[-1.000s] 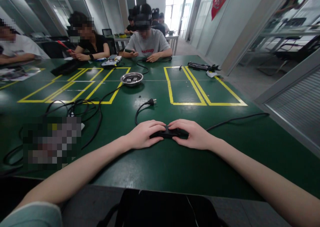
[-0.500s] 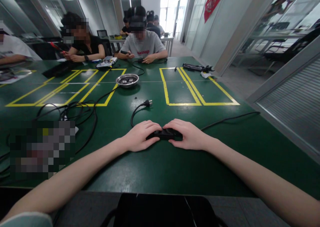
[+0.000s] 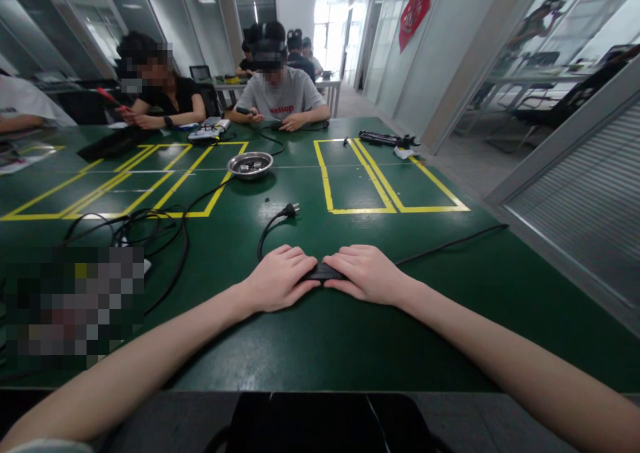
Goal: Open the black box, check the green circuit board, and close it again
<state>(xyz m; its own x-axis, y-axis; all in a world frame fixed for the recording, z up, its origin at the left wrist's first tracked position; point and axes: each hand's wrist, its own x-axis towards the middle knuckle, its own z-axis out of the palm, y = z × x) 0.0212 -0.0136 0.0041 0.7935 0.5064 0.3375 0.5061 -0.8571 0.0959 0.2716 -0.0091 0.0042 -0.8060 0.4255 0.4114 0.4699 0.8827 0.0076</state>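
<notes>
My left hand [image 3: 281, 277] and my right hand [image 3: 365, 274] lie side by side on the green table [image 3: 320, 346], both closed over a small black device [image 3: 323, 273] between them. Only a narrow strip of the device shows between my fingers. One black cable runs from it to a loose plug [image 3: 290, 210] lying further out on the table. Another thin black cable [image 3: 450, 243] leads off to the right.
A metal bowl [image 3: 250, 165] holds small parts mid-table. Tangled black cables [image 3: 145, 230] lie at the left. Yellow tape rectangles [image 3: 390, 186] mark the surface. A black tool [image 3: 383, 138] rests at the far right. Several people sit working at the far side and left.
My hands have drawn closer together over the black device, covering more of it. The view has shifted slightly; my hands stay in the same place on the table.
</notes>
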